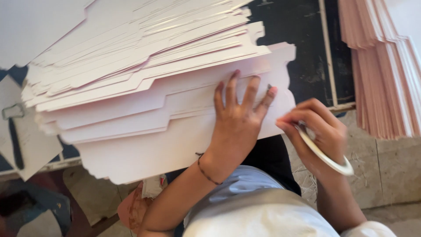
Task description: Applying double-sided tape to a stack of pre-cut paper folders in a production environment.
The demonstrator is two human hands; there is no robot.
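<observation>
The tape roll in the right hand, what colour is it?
White or off-white tape roll, held in the right hand; head view shows it.

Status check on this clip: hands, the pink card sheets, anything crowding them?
Left hand flat on top pink card sheet. Right hand holds white tape roll at sheet's edge. Fanned card stack overlaps behind.

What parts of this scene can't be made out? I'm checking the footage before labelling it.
- Right hand: motion-blurred in the head view; its grip on the tape roll is unclear.
- Pink card stack: cut off by the top and right edges.
- Fanned pale card sheets: run past the top edge; lower sheets are covered by upper ones.
- Top sheet under the left hand: palm hides it.
- Binder clip: too small for detail.
</observation>
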